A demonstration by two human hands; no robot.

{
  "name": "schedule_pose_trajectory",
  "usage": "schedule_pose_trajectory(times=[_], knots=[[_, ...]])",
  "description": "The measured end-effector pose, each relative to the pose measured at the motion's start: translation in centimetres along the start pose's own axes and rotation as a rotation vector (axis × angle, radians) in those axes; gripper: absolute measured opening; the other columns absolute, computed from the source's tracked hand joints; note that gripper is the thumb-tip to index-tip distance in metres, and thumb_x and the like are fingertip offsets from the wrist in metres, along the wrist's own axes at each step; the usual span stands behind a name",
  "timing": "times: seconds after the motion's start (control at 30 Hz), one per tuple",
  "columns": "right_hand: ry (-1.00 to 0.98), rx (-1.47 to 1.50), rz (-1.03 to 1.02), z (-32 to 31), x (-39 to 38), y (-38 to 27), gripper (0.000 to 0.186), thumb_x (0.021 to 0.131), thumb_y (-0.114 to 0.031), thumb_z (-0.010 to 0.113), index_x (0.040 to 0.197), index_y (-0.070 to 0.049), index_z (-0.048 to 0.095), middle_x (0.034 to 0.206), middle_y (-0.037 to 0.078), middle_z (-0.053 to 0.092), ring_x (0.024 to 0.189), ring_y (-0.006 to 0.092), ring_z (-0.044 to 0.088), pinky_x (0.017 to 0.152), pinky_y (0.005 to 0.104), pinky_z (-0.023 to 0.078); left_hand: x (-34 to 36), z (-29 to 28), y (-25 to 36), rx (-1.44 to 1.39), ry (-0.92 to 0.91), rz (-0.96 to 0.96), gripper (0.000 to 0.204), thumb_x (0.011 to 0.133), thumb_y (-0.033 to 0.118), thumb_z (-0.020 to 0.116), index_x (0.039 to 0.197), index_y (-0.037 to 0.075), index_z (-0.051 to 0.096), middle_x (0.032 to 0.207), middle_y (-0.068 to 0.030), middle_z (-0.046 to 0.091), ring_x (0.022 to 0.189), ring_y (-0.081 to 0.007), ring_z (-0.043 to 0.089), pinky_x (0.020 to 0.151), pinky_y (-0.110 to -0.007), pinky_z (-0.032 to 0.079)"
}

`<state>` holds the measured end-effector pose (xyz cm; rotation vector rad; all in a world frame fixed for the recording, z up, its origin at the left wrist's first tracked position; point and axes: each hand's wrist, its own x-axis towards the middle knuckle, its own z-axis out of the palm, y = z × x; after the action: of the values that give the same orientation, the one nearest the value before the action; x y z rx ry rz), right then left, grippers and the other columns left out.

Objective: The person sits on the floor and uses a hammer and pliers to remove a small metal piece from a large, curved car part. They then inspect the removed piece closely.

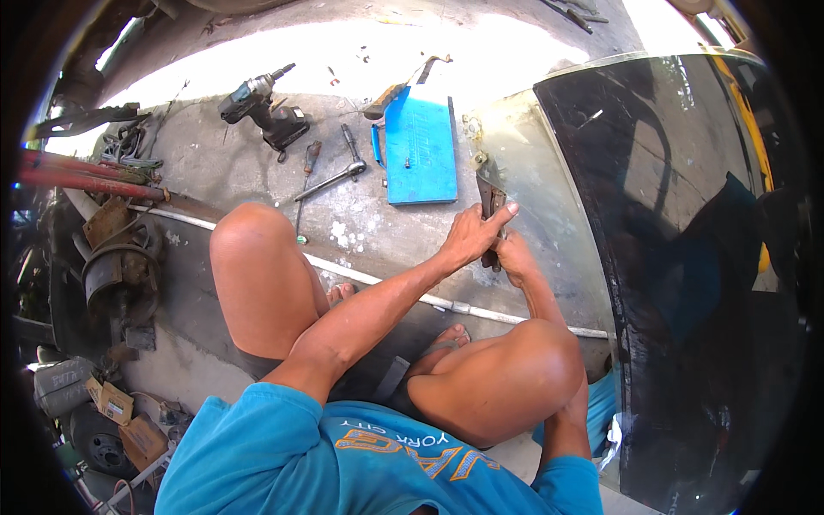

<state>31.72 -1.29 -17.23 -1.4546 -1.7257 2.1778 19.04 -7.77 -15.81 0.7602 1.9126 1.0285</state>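
Beside the near right corner of the blue case (427, 178), the left hand (469, 236) wraps around a dark plier-like tool (490, 194) and the right hand (514, 257) curls closed about its lower end. Left of the case lie a ratchet (331, 181), a screwdriver (312, 158) and a cordless driver (258, 105).

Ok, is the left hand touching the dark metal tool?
Touching. The head view shows the left hand closed on the dark metal tool, thumb across it, with parts of the tool visible above and below the grip.
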Motion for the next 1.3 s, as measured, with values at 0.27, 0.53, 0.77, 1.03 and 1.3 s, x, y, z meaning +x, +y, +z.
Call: schedule_pose_trajectory(times=[0.27,0.53,0.77,1.03,1.3], knots=[[-0.048,0.083,-0.032,0.5,-0.5,-1.0,0.016,0.093,-0.019,0.068,0.098,-0.007,0.059,0.074,0.0,0.057,0.061,0.0105,0.055,0.054,0.0272,0.045,2.4,-7.6,-6.4,0.057,0.501,0.205,0.033,0.095,0.027,0.061,0.101,-0.005,0.064,0.087,-0.02,0.069,0.078,-0.0364,0.066,0.077,-0.047,0.051],[-0.027,0.098,-0.031,0.4,-0.9,-1.5,0.019,0.092,-0.018,0.068,0.101,-0.004,0.059,0.073,0.0,0.056,0.061,0.0092,0.053,0.056,0.0275,0.045,5.4,-16.3,-13.9,0.68,0.706,0.232,0.033,0.09,0.014,0.06,0.119,-0.001,0.058,0.117,-0.0185,0.06,0.108,-0.0373,0.058,0.095,-0.048,0.046],[-0.012,0.116,-0.027,0.4,-0.8,-1.3,0.022,0.093,-0.024,0.069,0.103,-0.008,0.058,0.074,-0.001,0.056,0.062,0.0085,0.054,0.053,0.0257,0.04,9.7,-19.5,-14.4,0.972,0.21,0.041,0.04,0.096,0.022,0.062,0.132,0.011,0.051,0.123,-0.0205,0.058,0.116,-0.0424,0.057,0.098,-0.054,0.045],[-0.019,0.128,-0.07,0.3,-0.1,-0.5,0.027,0.092,-0.026,0.071,0.104,-0.004,0.06,0.074,-0.001,0.054,0.062,0.0085,0.051,0.055,0.0275,0.045,8.4,-21.7,-10.9,0.595,0.552,0.273,0.032,0.09,0.023,0.069,0.108,-0.001,0.058,0.1,-0.0237,0.065,0.095,-0.0375,0.063,0.086,-0.049,0.049],[-0.025,0.143,-0.073,1.0,0.2,-0.4,0.025,0.092,-0.025,0.071,0.101,-0.004,0.06,0.072,-0.001,0.054,0.059,0.009,0.05,0.052,0.0271,0.042,-1.4,-18.7,0.0,0.318,1.028,0.41,0.025,0.087,0.02,0.076,0.092,-0.001,0.064,0.076,-0.0096,0.065,0.064,-0.0172,0.061,0.059,-0.034,0.049]])
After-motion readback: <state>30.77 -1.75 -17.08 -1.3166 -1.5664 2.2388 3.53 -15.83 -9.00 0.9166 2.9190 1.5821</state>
